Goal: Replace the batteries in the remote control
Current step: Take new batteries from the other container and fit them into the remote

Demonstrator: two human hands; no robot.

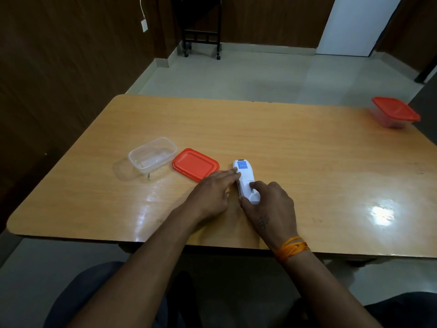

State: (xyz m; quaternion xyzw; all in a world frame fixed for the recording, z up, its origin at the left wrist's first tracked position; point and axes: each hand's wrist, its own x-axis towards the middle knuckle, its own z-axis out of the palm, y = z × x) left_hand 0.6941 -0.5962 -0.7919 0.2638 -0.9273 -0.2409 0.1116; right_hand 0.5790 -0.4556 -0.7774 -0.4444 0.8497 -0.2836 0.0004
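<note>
Right hand (269, 204) grips the white remote (246, 179) face-down on the table (307, 162); left hand (212, 192) spread flat, fingertips touching its side.

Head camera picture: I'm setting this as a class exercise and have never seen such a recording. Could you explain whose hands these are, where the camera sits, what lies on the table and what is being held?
There is no machine: a person wears one camera on the head, looking down at their own bare hands. On the wooden table a white remote control lies back-up. The left hand steadies its side with flat fingers; the right hand grips its near end. To the left lie a loose red lid and an open clear container. A lidded container sits at the far right corner.
</note>
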